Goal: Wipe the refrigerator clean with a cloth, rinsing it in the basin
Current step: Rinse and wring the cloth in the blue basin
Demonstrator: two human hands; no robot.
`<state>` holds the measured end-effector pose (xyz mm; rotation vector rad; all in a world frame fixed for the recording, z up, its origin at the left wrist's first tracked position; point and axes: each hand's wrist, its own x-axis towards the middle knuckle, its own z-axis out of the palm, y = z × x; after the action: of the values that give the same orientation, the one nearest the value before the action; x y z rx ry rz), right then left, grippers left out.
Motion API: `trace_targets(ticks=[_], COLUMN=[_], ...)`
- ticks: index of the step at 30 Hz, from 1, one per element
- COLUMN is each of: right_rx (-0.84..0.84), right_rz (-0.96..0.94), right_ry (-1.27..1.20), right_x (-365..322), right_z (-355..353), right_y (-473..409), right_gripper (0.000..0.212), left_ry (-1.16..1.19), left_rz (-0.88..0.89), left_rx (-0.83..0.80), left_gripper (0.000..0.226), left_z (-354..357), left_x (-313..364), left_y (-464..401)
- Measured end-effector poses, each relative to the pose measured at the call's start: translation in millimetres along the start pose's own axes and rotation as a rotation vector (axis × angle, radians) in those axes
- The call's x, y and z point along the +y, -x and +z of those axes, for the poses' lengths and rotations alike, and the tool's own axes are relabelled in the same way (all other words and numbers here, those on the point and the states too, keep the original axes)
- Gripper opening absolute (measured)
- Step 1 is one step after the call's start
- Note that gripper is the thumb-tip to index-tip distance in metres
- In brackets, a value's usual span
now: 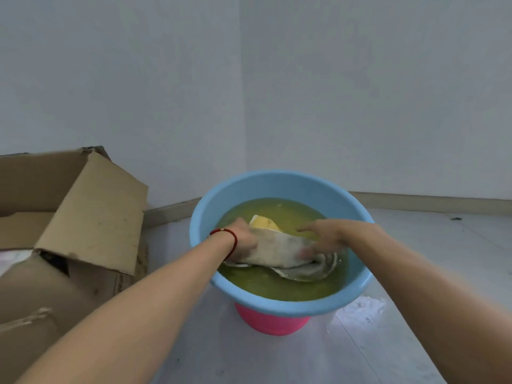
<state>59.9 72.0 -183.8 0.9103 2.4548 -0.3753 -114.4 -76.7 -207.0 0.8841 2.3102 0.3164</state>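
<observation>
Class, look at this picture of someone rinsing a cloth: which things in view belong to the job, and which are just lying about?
Part of the job:
cloth, gripped by left hand and right hand
blue basin of yellow-green water
yellow piece in the water, possibly

Lying about:
cardboard box
pink tub under the basin

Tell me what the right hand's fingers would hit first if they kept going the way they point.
The right hand points left and slightly away; its fingers would likely meet the yellow-green water, then the blue plastic basin's far wall, though depth is unclear.
</observation>
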Motion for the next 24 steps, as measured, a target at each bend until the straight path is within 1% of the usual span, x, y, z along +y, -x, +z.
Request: trace_targets(ticks=[1,2,3,4,5,7,8,10,11,12,13,14,15,16,17,18,19,20,21,23,24], right_rx=[0.01,0.008,-0.014,-0.045,-0.068,-0.084,-0.065,0.027,0.067,0.067,0.06,0.051,0.059,0.065,0.058,0.042,0.028,0.02,0.023,0.095,0.152], right_rz=[-0.061,-0.125,-0.181,-0.209,-0.204,-0.147,-0.094,0.05,0.136,0.234,0.313,0.355,0.349,0.325,0.299,0.273,0.247,0.205,0.152,0.04,0.013], right_ry=[-0.057,-0.065,-0.035,0.018,0.069,0.118,0.106,0.083,0.019,-0.087,-0.211,-0.343,-0.506,-0.698,-0.907,-1.104,-1.207,-1.237,-1.202,-1.068,-0.958], right_x=[-7,-15,-22,-24,-23,-11,-6,-8,-17,-29,-41,-49,-52,-54,-52,-51,-50,-48,-46,-39,-33], right_z=[7,18,30,40,46,43,41,41,42,45,47,48,46,44,43,43,42,40,38,33,30], right_y=[-11,-20,-28,-39,-44,-49,-47,-43,-37,-34,-34,-40,-47,-51,-56,-57,-55,-49,-45,-42,-38], right_gripper=[0.074,0.066,0.063,0.064,0.065,0.068,0.071,0.073,0.072,0.069,0.066,0.064,0.06,0.054,0.047,0.045,0.042,0.04,0.04,0.04,0.043], left_ry=[-0.059,-0.115,-0.163,-0.215,-0.278,-0.349,-0.34,-0.291,-0.279,-0.251,-0.164,-0.021,0.138,0.314,0.475,0.602,0.674,0.699,0.706,0.8,0.816], left_rz=[0.027,0.056,0.079,0.078,0.065,-0.02,-0.068,-0.102,-0.108,-0.114,-0.111,-0.116,-0.121,-0.133,-0.175,-0.223,-0.248,-0.263,-0.256,-0.237,-0.232], left_rx=[-0.043,-0.068,-0.08,-0.08,-0.094,-0.118,-0.139,-0.15,-0.16,-0.186,-0.189,-0.168,-0.148,-0.144,-0.158,-0.165,-0.153,-0.149,-0.13,-0.067,0.013], left_gripper=[0.083,0.094,0.097,0.095,0.093,0.091,0.09,0.085,0.082,0.077,0.07,0.059,0.05,0.047,0.052,0.057,0.06,0.06,0.057,0.044,0.039], left_z=[6,13,20,27,32,42,47,54,53,50,49,47,47,47,51,60,67,68,68,58,51], left_x=[2,4,5,7,7,12,16,27,33,38,40,41,43,43,41,37,33,32,31,28,27], left_y=[0,1,-2,-8,-13,-18,-15,-4,-1,4,5,4,1,-2,-7,-17,-30,-32,-28,-15,-6])
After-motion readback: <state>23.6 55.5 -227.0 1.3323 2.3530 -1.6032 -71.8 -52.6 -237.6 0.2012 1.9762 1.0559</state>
